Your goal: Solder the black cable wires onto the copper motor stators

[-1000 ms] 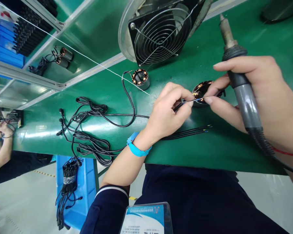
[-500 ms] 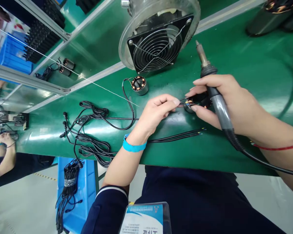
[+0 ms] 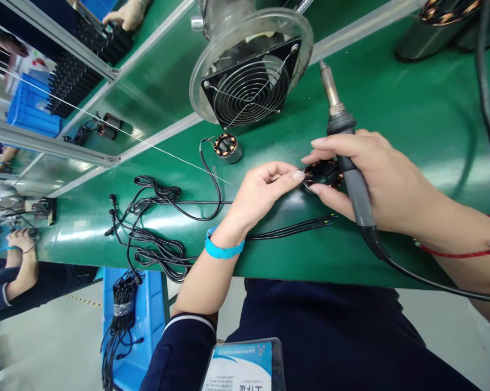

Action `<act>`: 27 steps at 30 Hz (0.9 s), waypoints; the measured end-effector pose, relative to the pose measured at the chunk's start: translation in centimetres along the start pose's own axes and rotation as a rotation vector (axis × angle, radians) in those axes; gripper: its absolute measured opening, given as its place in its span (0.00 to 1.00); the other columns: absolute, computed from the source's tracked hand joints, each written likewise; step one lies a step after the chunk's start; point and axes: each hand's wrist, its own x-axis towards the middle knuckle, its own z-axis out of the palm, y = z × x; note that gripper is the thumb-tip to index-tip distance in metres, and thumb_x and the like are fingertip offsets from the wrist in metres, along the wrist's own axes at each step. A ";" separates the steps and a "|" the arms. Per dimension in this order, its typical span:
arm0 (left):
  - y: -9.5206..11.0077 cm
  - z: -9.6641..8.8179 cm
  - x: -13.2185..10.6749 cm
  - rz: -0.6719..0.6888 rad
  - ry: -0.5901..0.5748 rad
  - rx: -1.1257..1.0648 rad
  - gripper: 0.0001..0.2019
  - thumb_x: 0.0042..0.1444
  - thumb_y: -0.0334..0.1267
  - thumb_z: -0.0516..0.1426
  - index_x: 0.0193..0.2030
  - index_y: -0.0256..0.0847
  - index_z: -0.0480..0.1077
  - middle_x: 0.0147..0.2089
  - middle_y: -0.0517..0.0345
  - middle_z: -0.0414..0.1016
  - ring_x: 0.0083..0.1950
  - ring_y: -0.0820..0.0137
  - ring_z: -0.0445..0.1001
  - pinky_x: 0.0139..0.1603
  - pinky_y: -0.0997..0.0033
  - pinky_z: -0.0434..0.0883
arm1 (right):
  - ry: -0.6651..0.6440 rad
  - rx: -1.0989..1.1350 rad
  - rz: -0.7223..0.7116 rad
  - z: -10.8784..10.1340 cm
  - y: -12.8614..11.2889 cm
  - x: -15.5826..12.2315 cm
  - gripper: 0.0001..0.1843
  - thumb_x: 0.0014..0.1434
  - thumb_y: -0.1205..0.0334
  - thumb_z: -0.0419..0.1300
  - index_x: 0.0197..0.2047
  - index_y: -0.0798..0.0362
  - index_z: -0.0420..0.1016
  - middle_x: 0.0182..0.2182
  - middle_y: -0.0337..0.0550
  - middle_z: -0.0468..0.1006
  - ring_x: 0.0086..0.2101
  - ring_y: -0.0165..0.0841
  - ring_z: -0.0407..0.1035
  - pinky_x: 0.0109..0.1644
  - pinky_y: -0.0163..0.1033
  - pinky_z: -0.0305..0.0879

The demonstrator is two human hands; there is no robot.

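My right hand (image 3: 391, 179) is closed around the grey handle of a soldering iron (image 3: 357, 190), its metal tip pointing up and away from me. The fingertips of that same hand also hold a small motor stator (image 3: 325, 172) with copper windings by its rim. At the stator's left edge, the thumb and fingers of my left hand (image 3: 263, 190) pinch the end of a black cable, mostly covered by the fingers. Below my left hand lie several black cable ends (image 3: 296, 228) with coloured wire tips. A second stator (image 3: 227, 149), wired to a cable, stands behind my left hand.
A fume extractor fan (image 3: 251, 98) with a wire grille stands behind the hands. Coiled black cables (image 3: 159, 255) lie to the left. A blue bin (image 3: 153, 304) holds bundled cables below the table edge. Larger stators (image 3: 422, 35) stand back right. A co-worker's hands (image 3: 22, 240) are far left.
My left fingers have closed in against the stator, and the coloured wires seen there before are now covered. The view has shifted slightly. At the top left, another person's hand has appeared.
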 end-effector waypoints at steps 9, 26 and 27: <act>-0.7 0.2 -0.1 0.049 -0.009 0.025 0.14 0.43 0.42 0.69 0.30 0.36 0.73 0.30 0.64 0.75 0.33 0.79 0.70 0.39 0.77 0.67 | 0.003 -0.017 -0.013 0.0 0.2 0.0 0.26 0.66 0.55 0.55 0.65 0.47 0.56 0.45 0.42 0.77 0.44 0.39 0.71 0.47 0.48 0.66; 0.5 -0.8 -0.8 0.271 0.038 0.605 0.10 0.62 0.36 0.51 0.31 0.37 0.69 0.31 0.61 0.72 0.35 0.76 0.67 0.39 0.75 0.63 | 0.141 0.080 0.231 0.7 -1.4 0.4 0.20 0.64 0.59 0.57 0.59 0.47 0.63 0.40 0.40 0.78 0.43 0.36 0.75 0.52 0.46 0.70; 1.1 -1.4 -1.0 0.265 0.078 0.660 0.10 0.62 0.35 0.50 0.31 0.37 0.68 0.32 0.61 0.72 0.36 0.75 0.68 0.40 0.74 0.63 | 0.143 0.067 0.248 0.3 -1.2 0.3 0.21 0.64 0.58 0.57 0.59 0.47 0.63 0.41 0.41 0.79 0.45 0.36 0.74 0.53 0.45 0.70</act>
